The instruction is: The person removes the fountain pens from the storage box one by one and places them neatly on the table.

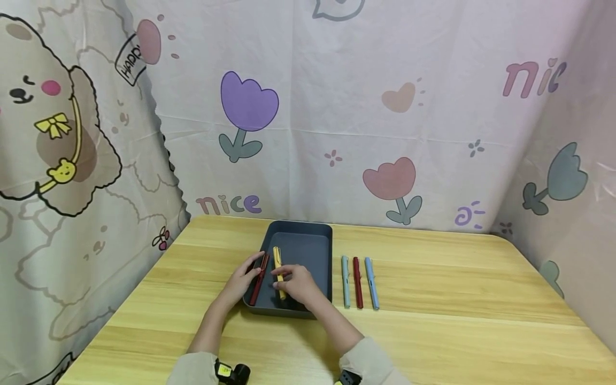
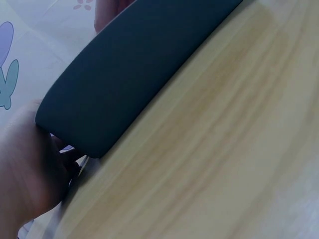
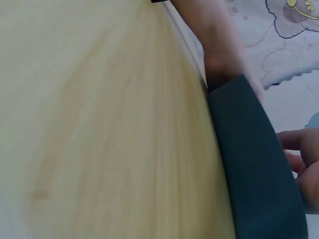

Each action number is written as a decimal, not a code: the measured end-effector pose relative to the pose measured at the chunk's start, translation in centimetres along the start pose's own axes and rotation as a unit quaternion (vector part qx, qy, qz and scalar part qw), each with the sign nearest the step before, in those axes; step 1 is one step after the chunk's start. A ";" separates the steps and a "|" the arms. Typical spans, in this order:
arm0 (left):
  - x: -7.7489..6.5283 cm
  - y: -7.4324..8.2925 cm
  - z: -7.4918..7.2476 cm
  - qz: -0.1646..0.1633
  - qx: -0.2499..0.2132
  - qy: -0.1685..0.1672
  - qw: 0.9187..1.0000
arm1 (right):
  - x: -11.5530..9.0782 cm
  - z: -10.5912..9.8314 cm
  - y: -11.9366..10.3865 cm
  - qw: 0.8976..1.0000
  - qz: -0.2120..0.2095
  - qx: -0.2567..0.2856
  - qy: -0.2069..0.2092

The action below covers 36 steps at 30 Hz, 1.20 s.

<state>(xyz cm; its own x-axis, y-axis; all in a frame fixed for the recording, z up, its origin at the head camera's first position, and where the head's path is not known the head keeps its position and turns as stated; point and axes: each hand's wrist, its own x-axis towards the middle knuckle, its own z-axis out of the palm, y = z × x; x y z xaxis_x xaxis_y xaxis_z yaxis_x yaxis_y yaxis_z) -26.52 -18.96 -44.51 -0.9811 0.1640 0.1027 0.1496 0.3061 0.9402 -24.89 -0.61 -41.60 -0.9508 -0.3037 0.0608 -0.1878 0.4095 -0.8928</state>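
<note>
A dark grey rectangular tray [image 1: 308, 251] lies on the table, seen from its side in both wrist views. My left hand [image 1: 238, 283] grips its left rim, the thumb over the edge close to a dark red pen [image 1: 260, 280] lying along the left inner side. In the left wrist view, the left hand's fingers [image 2: 72, 162] go partly behind the tray wall. Inside the tray, my right hand [image 1: 298, 283] pinches a yellow pen [image 1: 277, 259] between thumb and fingers. The pen points away from me, beside the red one. The tray wall hides it in both wrist views.
Right of the tray, a light green pen [image 1: 345, 283], a red pen [image 1: 357, 283] and a light blue pen [image 1: 371, 283] lie side by side on the wooden table [image 1: 457, 289]. A printed cloth [image 1: 327, 107] hangs behind and beside the table.
</note>
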 end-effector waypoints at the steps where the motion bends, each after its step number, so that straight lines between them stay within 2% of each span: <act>1: 0.0 0.0 0.0 0.000 0.001 0.001 1.000 | -0.1 -0.2 0.0 1.000 -0.001 0.000 0.000; 17: 0.1 -0.1 0.1 0.007 -0.010 -0.001 1.000 | -2.1 -3.2 -0.1 0.999 -0.031 -0.020 0.006; 23: 0.1 -0.2 0.0 0.006 -0.021 -0.002 1.000 | -3.0 -4.4 -0.2 0.999 -0.032 -0.005 0.002; 28: 0.1 -0.2 0.1 0.003 -0.015 0.004 1.000 | -3.6 -5.4 -0.1 0.999 -0.027 0.018 -0.001; 36: 0.2 -0.3 0.0 0.007 -0.010 0.006 1.000 | -4.5 -7.1 0.4 0.999 -0.033 0.024 0.006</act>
<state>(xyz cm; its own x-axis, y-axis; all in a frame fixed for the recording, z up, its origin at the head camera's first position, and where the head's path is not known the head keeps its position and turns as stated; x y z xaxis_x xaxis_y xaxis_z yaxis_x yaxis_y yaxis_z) -26.75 -18.98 -44.77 -0.9803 0.1574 0.1193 0.1608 0.2852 0.9449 -22.48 7.00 -39.03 -0.9399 -0.3180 0.1246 -0.2377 0.3472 -0.9072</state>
